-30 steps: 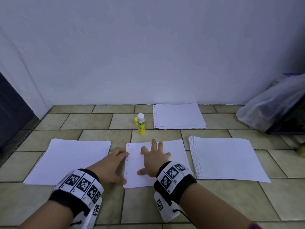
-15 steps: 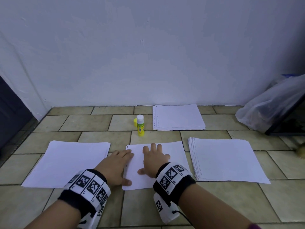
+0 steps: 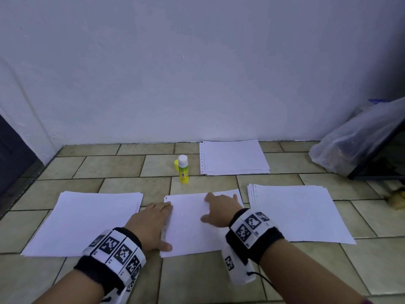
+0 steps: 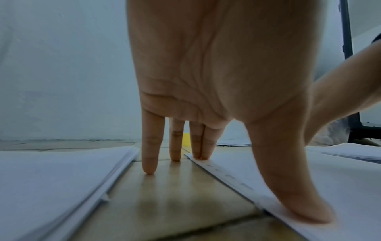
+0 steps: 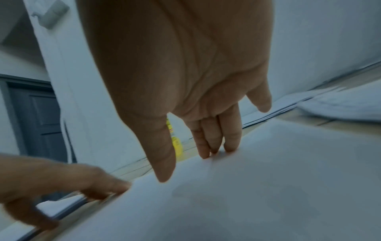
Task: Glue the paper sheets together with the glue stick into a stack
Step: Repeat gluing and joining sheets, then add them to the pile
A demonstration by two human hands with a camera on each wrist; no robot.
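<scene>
A white middle sheet [image 3: 188, 227] with punched holes on its left edge lies on the tiled floor in front of me. My left hand [image 3: 153, 224] lies flat on that left edge, thumb and two fingertips [image 4: 201, 154] on the paper [image 4: 309, 187], the other fingers on the tile. My right hand [image 3: 219, 210] rests flat with straight fingers [image 5: 214, 143] on the far right part of the sheet [image 5: 247, 187]. The yellow glue stick [image 3: 183, 169] stands uncapped beyond the sheet, its yellow cap [image 3: 176, 164] beside it.
White paper stacks lie at the left [image 3: 87, 220], at the right [image 3: 298, 213] and at the back by the wall [image 3: 234, 156]. A clear plastic bag [image 3: 355, 139] and a dark frame [image 3: 381, 163] stand at the far right. A dark door [image 3: 13, 154] is at the left.
My right hand has slid from the middle of the sheet toward its far right part. My left hand has shifted slightly forward along the sheet's left edge.
</scene>
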